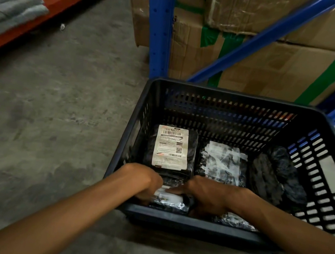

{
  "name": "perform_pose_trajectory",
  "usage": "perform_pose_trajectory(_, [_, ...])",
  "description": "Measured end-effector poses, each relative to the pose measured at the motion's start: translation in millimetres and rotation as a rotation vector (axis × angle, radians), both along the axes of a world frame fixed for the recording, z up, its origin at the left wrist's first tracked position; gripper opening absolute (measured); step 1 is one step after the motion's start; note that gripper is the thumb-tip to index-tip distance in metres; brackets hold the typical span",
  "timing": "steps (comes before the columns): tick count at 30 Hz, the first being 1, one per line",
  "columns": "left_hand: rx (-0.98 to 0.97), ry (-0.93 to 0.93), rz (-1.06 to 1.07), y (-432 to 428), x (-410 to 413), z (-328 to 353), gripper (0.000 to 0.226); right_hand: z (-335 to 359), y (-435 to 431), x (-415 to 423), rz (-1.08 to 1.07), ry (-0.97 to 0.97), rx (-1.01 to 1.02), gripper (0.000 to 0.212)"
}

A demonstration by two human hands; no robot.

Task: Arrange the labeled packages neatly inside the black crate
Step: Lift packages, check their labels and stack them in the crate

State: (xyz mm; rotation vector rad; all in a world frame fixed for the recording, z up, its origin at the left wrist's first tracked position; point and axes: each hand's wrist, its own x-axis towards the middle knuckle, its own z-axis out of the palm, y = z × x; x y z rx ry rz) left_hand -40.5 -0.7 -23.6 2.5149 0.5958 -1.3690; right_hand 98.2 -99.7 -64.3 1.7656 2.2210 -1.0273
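- The black crate [219, 231] sits on the concrete floor [54, 113], right of centre, with slotted walls and an open top.
- A near package [171, 201], black wrap with a white label, lies in the crate's near-left corner, against the near wall.
- The left hand [145, 182] holds this package's left end; its grip is curled around that edge, fingers partly hidden behind the wrap.
- The right hand [206, 197] presses on the package's right end, fingers bent down; whether its grip pinches the wrap or only pushes cannot be told.
- Just beyond, the labeled package [170, 148] lies flat at far left, its white barcode label facing up.
- To its right lies a taped package [223, 163], crossed with white strips.
- Further right, two dark bundles [276, 176] lean side by side against the right wall.
- Another wrapped package [235, 220] shows under the right forearm, at the near wall.
- Behind the crate stand a blue rack [159, 28] and cardboard boxes [275, 62] with green tape.
- At far left, folded grey cloths [10, 6] rest on an orange shelf [51, 0].
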Motion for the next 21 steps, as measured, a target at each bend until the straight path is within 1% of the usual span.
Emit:
perform_pose_trajectory(3, [-0.033,-0.033,0.020,7,-6,4,0.035,-4,1,11,-0.030,0.064,-0.011,0.074])
perform_pose_trajectory(4, [-0.051,-0.060,0.035,10,-8,5,0.034,-6,0,15,-0.038,0.113,-0.042,0.071])
perform_pose_trajectory(6, [-0.110,-0.132,0.087,17,-11,9,0.040,-11,-4,26,-0.099,0.242,-0.124,0.062])
perform_pose_trajectory(8, [-0.185,-0.205,0.152,25,-16,10,0.050,-6,-10,41,-0.222,0.409,-0.225,0.055])
perform_pose_trajectory(9, [-0.253,-0.231,0.216,29,-17,10,0.055,-1,-14,52,-0.293,0.479,-0.279,0.055])
perform_pose_trajectory(11, [-0.449,-0.285,0.380,33,-20,18,0.061,10,-21,73,-0.433,0.593,-0.342,0.056])
perform_pose_trajectory(12, [-0.540,-0.334,0.445,37,-21,24,0.059,13,-26,81,-0.503,0.676,-0.354,0.056])
perform_pose_trajectory(14, [-0.656,-0.462,0.541,46,-23,42,0.050,17,-35,89,-0.690,0.940,-0.355,0.054])
perform_pose_trajectory(16, [-0.692,-0.614,0.665,55,-19,57,0.042,20,-39,89,-0.828,1.182,-0.288,0.057])
perform_pose_trajectory(17, [-0.707,-0.714,0.767,58,-15,62,0.038,24,-37,87,-0.874,1.250,-0.234,0.060])
perform_pose_trajectory(19, [-0.747,-0.910,1.004,58,2,65,0.028,36,-31,86,-1.051,1.331,-0.117,0.057])
perform_pose_trajectory(20, [-0.767,-0.976,1.121,57,12,65,0.025,42,-26,84,-1.165,1.362,-0.082,0.054])
perform_pose_trajectory(21, [-0.795,-1.006,1.257,55,19,61,0.029,46,-18,81,-1.280,1.369,-0.078,0.051])
